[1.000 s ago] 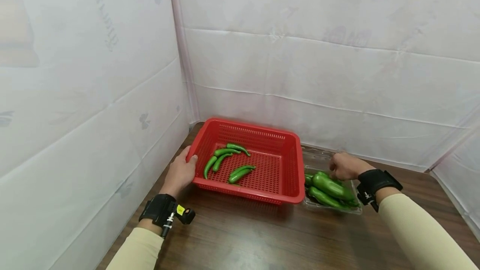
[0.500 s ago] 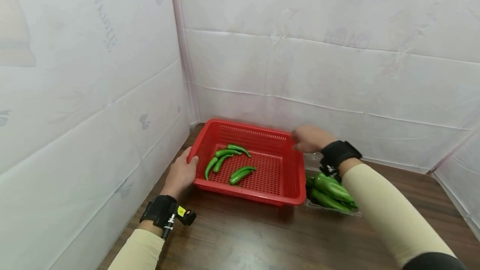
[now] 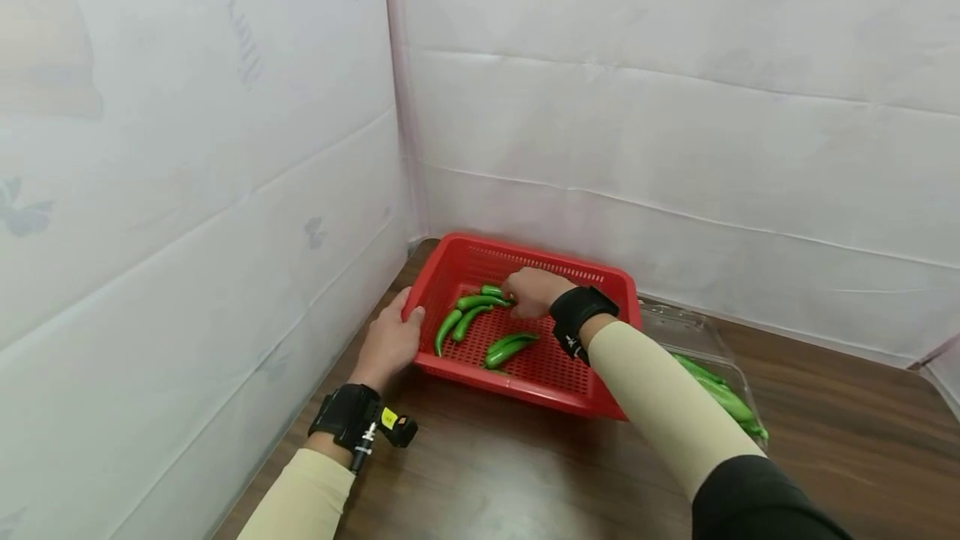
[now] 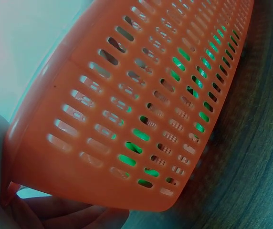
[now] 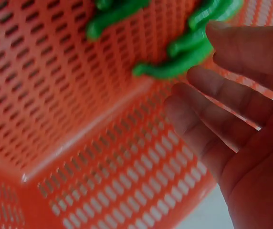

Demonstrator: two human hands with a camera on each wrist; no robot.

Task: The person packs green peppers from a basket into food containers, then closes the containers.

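A: The green peppers [image 3: 480, 303] lie inside the red basket [image 3: 600, 277], toward its left half, with 2 more [image 3: 510, 348] closer to the near wall. The right hand [image 3: 531, 290] is over them, at the far cluster.

B: Is it holding 1?

A: I judge not. In the right wrist view the fingers [image 5: 222, 119] are loose and only slightly bent, with nothing between them and the peppers [image 5: 184, 59] just beyond the tips. So that hand is relaxed and empty.

B: And the left hand [image 3: 390, 342]?

A: Wrapped on the basket's left rim, thumb hooked over the edge, gripping it. The left wrist view shows the basket wall [image 4: 127, 95] close against the palm.

B: What could go wrong?

A: The peppers are smooth and curved, and they overlap. A careless pinch could slide off 1 or drag its neighbour along. The forearm also crosses the basket's near right corner, so a sleeve [image 3: 660, 398] could catch the rim and tilt it.

B: Anything outside the basket?

A: A clear tray [image 3: 693, 332] with more peppers [image 3: 720, 394] sits just right of it on the wooden table [image 3: 487, 473]. A jolted basket might knock it.
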